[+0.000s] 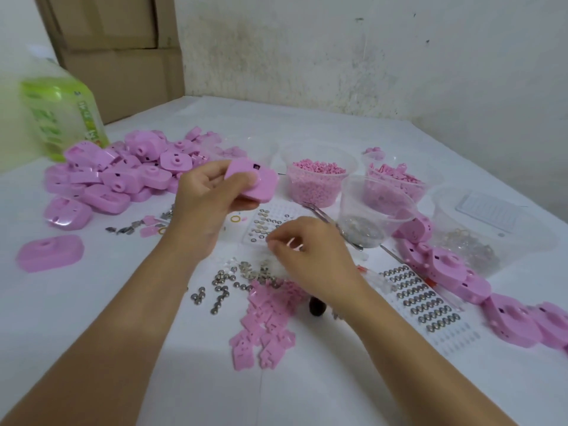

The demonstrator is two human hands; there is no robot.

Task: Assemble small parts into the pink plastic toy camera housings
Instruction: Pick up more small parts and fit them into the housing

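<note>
Head view: left hand [206,195] grips pink housing [256,183], right hand [312,256] above tray [287,210].

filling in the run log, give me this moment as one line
left hand: holds pink housing raised | right hand: pinches small white part at parts tray | part not yet fitted

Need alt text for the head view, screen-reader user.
A person's left hand holds a pink camera housing above a white table, while the right hand is at a tray of small metal discs, fingers curled. A pile of housings lies left; tubs of pink parts stand behind.
</note>
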